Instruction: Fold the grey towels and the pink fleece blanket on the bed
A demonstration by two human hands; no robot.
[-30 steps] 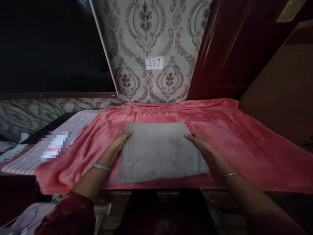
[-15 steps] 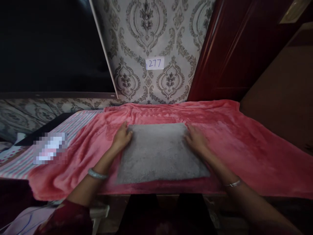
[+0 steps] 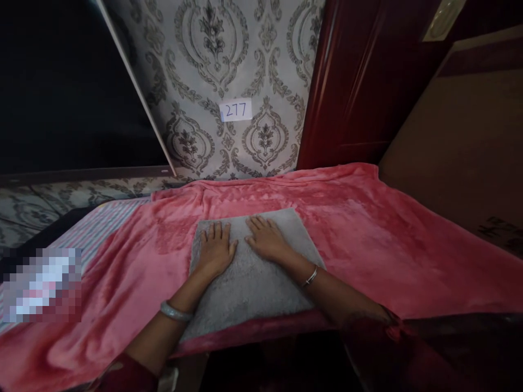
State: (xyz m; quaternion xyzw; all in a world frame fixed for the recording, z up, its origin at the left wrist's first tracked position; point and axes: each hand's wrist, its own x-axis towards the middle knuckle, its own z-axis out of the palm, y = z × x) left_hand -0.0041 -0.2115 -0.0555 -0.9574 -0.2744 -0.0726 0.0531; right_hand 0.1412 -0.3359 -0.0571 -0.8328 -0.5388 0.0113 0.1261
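Head view: one grey cloth (image 3: 253,288), plush, roughly rectangular, spread flat on a pink blanket (image 3: 392,250) at about the middle of the blanket's front edge, a narrow strip of pink showing between the two. My left hand (image 3: 214,249), palm down on the cloth's far left part, fingers spread, gripping nothing; one pale bangle (image 3: 175,311) at the wrist. My right hand (image 3: 266,238), palm down near the cloth's far edge, fingers spread, likewise gripping nothing; one thin silver bracelet (image 3: 311,275) at the wrist. The two hands are apart, thumbs pointing toward each other, grey cloth visible between. At the blanket's left edge, one striped cloth (image 3: 112,218), partly covered by the pink; toward the front left corner, one item blurred beyond telling. Beyond the blanket's back edge, one patterned wall (image 3: 265,130) bearing a white card (image 3: 237,110) marked 277; at the back left corner, one dark screen (image 3: 73,92); at the back right corner, one dark red door (image 3: 351,81) and one brown board (image 3: 457,136).
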